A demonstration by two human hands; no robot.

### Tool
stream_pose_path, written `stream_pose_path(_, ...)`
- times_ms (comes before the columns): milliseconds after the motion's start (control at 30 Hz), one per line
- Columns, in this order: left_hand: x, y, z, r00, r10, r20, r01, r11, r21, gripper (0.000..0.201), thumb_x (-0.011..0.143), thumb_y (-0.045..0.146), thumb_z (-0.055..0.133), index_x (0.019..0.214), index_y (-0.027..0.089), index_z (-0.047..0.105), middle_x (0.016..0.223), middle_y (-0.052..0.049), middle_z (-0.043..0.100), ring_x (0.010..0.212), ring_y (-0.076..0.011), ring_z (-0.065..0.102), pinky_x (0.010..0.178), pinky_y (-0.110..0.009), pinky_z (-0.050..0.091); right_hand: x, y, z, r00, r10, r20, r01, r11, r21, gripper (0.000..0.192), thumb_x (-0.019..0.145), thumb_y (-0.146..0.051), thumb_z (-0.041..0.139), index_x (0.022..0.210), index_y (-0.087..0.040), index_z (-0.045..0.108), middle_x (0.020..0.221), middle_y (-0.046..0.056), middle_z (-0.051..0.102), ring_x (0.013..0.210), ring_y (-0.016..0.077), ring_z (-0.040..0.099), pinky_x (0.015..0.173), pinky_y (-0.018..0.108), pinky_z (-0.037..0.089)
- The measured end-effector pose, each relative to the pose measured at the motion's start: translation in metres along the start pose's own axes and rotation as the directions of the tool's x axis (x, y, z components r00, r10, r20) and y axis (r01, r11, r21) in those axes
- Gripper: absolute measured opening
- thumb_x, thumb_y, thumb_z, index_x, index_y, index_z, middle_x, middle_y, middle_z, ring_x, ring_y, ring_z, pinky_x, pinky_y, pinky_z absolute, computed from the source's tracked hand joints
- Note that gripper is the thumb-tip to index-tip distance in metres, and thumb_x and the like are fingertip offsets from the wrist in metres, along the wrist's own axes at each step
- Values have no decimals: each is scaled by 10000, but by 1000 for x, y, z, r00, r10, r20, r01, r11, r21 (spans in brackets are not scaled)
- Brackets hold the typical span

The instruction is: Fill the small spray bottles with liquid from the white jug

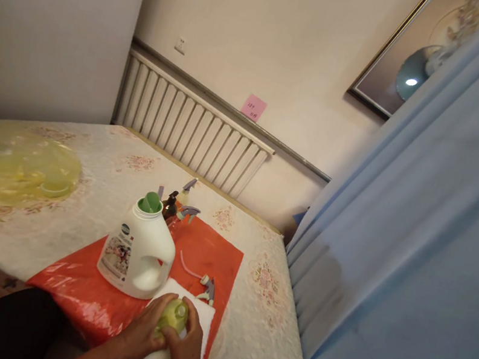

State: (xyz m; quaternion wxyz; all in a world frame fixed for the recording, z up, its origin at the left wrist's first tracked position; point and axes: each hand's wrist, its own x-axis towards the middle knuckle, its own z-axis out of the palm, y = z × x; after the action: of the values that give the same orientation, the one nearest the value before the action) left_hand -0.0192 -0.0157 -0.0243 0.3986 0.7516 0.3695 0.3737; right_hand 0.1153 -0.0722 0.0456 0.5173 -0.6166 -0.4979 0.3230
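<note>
Head view, single frame. Item: small yellow-green bottle [173,315], translucent plastic, rounded body, uncapped, its narrow neck and open mouth turned toward the far right and slightly upward; long axis runs near-left to far-right, tilted rather than upright. Location: near edge of the scene, low centre, above a folded white towel [198,313] of soft, nubbly cloth. Left hand [145,332] wraps the bottle's left flank, fingers curled round it in a grasp; right hand [184,345] closes on the right flank, thumb pressed on the body just below the neck, also grasping. Beneath the towel: a glossy, crinkled red plastic sheet [209,248], roughly rectangular, spread over a pale floral-patterned cover [99,162]. Just left of and beyond the bottle: a white detergent jug [138,251], smooth moulded plastic with an integral handle, printed label and green pouring cap, standing upright. To the right of the jug, near the towel's far corner: a loose spray trigger head [206,288] with a thin clear dip tube, lying flat. Farther back on the sheet: small spray bottles [180,203] with grey-purple triggers, one body dark brown. Far left: a rumpled yellow translucent bag [8,162]. Rear: ribbed white radiator [188,128], pink note [253,108] on the wall. Right: blue curtain [418,234] in soft folds.
</note>
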Motion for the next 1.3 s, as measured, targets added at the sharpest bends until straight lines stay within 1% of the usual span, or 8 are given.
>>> stream_pose_path(200, 1, -1, -1, 1000, -4, 8, 4, 1000, 1, 754, 707, 250, 700, 1377, 218, 355, 1404, -125, 492, 1305, -309, 462, 1109, -445, 375, 1, 0, 0, 1000, -10, 8, 10, 1000, -9, 656, 583, -73, 633, 1230, -180, 659, 1260, 73, 672, 1212, 299, 590, 1063, 387, 438)
stream_pose_path(433, 0, -5, 0, 1000, 13, 2, -13, 1000, -9, 749, 728, 272, 697, 1385, 247, 338, 1413, -119, 483, 1305, -312, 462, 1107, -460, 378, 1, -1, 0, 1000, -28, 9, 28, 999, -30, 677, 561, -71, 635, 1228, -183, 656, 1245, 67, 678, 1193, 297, 601, 1050, 380, 450)
stream_pose_path(633, 1, -8, 0, 999, 29, -24, -29, 1000, -1, 735, 725, 312, 702, 1372, 231, 362, 1384, -124, 511, 1270, -308, 497, 1089, -448, 401, 2, -3, 4, 1000, -27, -3, 27, 996, -79, 730, 513, -55, 642, 1233, -176, 640, 1230, 73, 682, 1161, 293, 618, 1042, 372, 458)
stream_pose_path(833, 4, -15, 5, 998, 23, -61, -22, 1000, 9, 748, 684, 282, 681, 1357, 183, 370, 1375, -155, 513, 1275, -326, 491, 1101, -462, 388, 3, 3, 7, 998, -58, -26, 54, 991, -119, 737, 505, -70, 660, 1233, -182, 642, 1226, 73, 683, 1162, 298, 616, 1041, 377, 459)
stream_pose_path(1067, 5, -9, 2, 1000, -13, -23, 14, 1000, 28, 717, 713, 331, 674, 1354, 202, 379, 1372, -147, 520, 1281, -319, 489, 1110, -465, 379, 3, 0, 6, 999, -34, -1, 34, 993, -116, 740, 520, -71, 665, 1254, -156, 627, 1256, 84, 665, 1193, 296, 593, 1063, 369, 437)
stream_pose_path(1167, 7, -10, 2, 999, -37, -27, 39, 998, 52, 759, 671, 329, 704, 1348, 200, 387, 1372, -148, 519, 1275, -331, 489, 1110, -468, 374, 4, 1, 6, 1000, -23, -8, 22, 993, -115, 747, 514, -70, 672, 1254, -155, 628, 1260, 83, 663, 1197, 305, 591, 1061, 381, 440)
stream_pose_path(1233, 9, -9, 1, 1000, -29, -9, 29, 998, 56, 788, 639, 321, 735, 1339, 195, 398, 1354, -146, 531, 1261, -333, 497, 1107, -462, 377, 3, 1, 5, 1000, -23, -11, 22, 993, -113, 748, 514, -69, 673, 1255, -159, 628, 1256, 80, 666, 1195, 305, 592, 1058, 382, 442)
stream_pose_path(1300, 11, -7, -3, 1000, 5, 26, -6, 999, 50, 813, 620, 307, 759, 1341, 196, 398, 1344, -138, 534, 1254, -326, 500, 1105, -454, 379, 3, 2, 5, 999, -30, -15, 29, 994, -109, 741, 520, -68, 668, 1253, -169, 630, 1252, 75, 669, 1193, 301, 594, 1058, 380, 442)
